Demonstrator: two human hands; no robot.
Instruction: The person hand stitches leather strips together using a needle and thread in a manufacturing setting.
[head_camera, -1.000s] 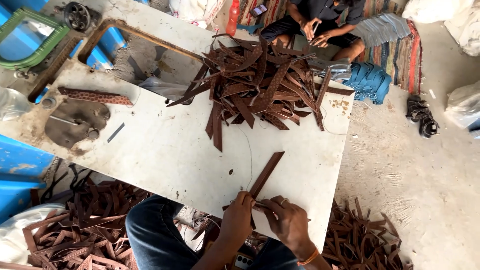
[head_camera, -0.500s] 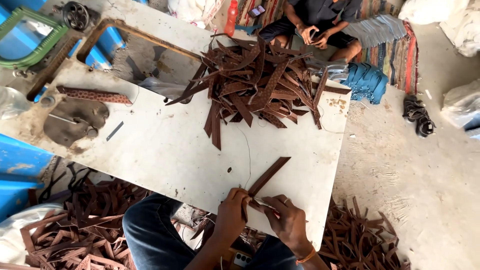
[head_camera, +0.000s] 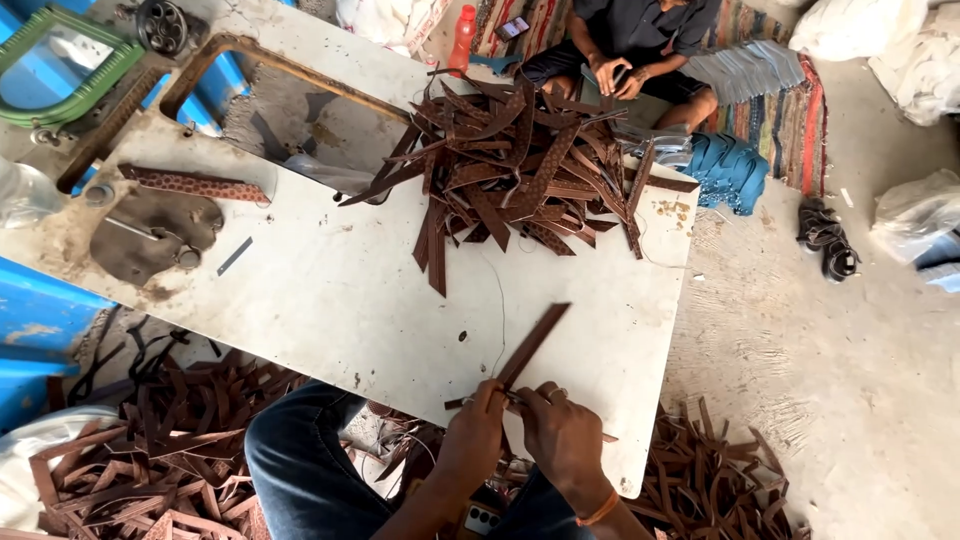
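Observation:
Both hands meet at the near edge of a white table (head_camera: 330, 290). My left hand (head_camera: 478, 428) and my right hand (head_camera: 562, 432) grip the near end of a long brown leather strip (head_camera: 533, 344) that slants up and to the right across the table. A thin dark tool or second strip pokes out between the fingers; which one I cannot tell. A big heap of similar brown strips (head_camera: 510, 175) lies at the table's far side.
More brown strips cover the floor at left (head_camera: 150, 450) and right (head_camera: 720, 480) of my knee. A dark metal plate (head_camera: 150, 235) and a patterned strip (head_camera: 195, 185) lie at the table's left. Another person (head_camera: 630, 50) sits on a striped rug beyond the table.
The strip's far end has swung a little to the right and my hands have shifted slightly along its near end. The person across the table barely moved.

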